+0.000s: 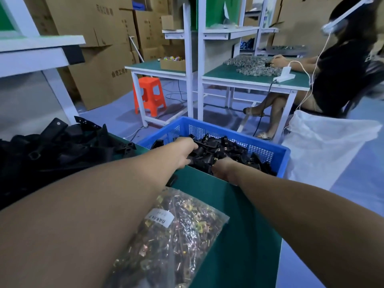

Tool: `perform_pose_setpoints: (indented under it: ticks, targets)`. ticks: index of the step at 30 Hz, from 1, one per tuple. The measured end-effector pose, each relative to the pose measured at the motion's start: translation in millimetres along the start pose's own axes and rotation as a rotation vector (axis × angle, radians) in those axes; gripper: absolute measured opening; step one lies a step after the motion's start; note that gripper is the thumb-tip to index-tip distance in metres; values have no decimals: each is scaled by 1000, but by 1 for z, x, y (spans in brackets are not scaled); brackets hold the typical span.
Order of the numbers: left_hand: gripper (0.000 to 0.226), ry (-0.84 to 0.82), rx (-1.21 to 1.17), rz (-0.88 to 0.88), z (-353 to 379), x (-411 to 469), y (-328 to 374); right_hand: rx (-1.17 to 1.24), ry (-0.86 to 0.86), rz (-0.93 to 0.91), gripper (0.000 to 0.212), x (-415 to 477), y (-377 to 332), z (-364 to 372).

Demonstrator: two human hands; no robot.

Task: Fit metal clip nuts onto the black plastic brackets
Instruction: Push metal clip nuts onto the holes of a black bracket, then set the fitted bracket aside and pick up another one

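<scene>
Left hand [185, 151]: stretched over the near rim of the basket [276, 151]; its fingers and thumb are seen curled round a bunch of brackets [229, 149] on top of the heap.
Right hand [222, 167]: lowered into the basket just beside the left hand, back turned up; its fingers are buried among the brackets, so whether they are gripping cannot be told.
Brackets: heaped in the blue basket, which is set against the far edge of the table [232, 225]; small brass-coloured clips are seen on several of them.
Pile [52, 146]: more black brackets are heaped on the table to the left, beyond the left forearm.
Clip nuts [182, 221]: held in a clear bag [164, 252] with a white label, laid on the green table between the two forearms and partly covered by the left one.
Sack [332, 146]: a white sack is stood on the floor, right of the basket.
Stool [148, 96]: an orange stool is placed under a far bench.
Person [340, 75]: seated at another bench, far right.
</scene>
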State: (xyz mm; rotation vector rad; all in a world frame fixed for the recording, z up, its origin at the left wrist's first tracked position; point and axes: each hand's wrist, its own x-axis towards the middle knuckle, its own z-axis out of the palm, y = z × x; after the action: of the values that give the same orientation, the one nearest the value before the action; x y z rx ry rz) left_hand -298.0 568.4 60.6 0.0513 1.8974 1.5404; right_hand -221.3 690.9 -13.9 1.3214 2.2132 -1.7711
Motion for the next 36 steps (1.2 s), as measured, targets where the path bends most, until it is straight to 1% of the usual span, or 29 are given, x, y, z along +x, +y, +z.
perform_pose_setpoints:
  ticks: [1,4,6,8,9,11,14,16,19,21,23,25,26,28,30,31,33,36]
  targets:
    - [49,0,-12,13,-2,-2,0,-91,3,-46,29,-2,-3,2]
    - [43,16,-43,33,-12,-15,-1,-206,59,-165,11,-26,-22,6]
    - [32,6,-79,40,-22,-28,-2,-238,81,-304,11,-53,-38,9]
    - [20,10,-97,56,-34,-47,-3,-166,76,-436,15,-88,-54,12]
    - [21,23,-109,76,-41,-58,-3,-151,61,-507,17,-105,-60,15]
    - [29,66,-139,141,-55,-87,-2,-128,17,-600,17,-143,-70,21]
    - [32,154,-105,277,-88,-138,-4,-53,-84,-662,25,-198,-80,37]
    - [27,221,-29,378,-121,-172,-13,-60,-164,-687,20,-230,-83,53]
    - [17,326,93,491,-180,-227,-37,-42,-332,-710,18,-275,-83,92]
    - [11,423,162,532,-219,-262,-59,-25,-450,-739,15,-302,-83,124]
    - [17,587,170,548,-257,-291,-87,-52,-591,-746,14,-327,-81,161]
    - [25,770,114,533,-295,-318,-120,-167,-724,-760,15,-348,-76,203]
    - [25,848,70,516,-312,-330,-139,-236,-756,-785,16,-358,-72,225]
    - [28,1009,38,476,-345,-350,-176,-341,-751,-847,18,-373,-63,269]
    - [29,1191,77,402,-375,-365,-210,-421,-729,-897,24,-383,-58,306]
    - [25,1268,80,362,-388,-371,-223,-448,-726,-918,28,-387,-56,322]
    - [13,1343,50,315,-410,-382,-242,-479,-714,-952,36,-390,-54,349]
    - [21,1408,82,275,-434,-391,-263,-537,-701,-954,47,-388,-50,381]
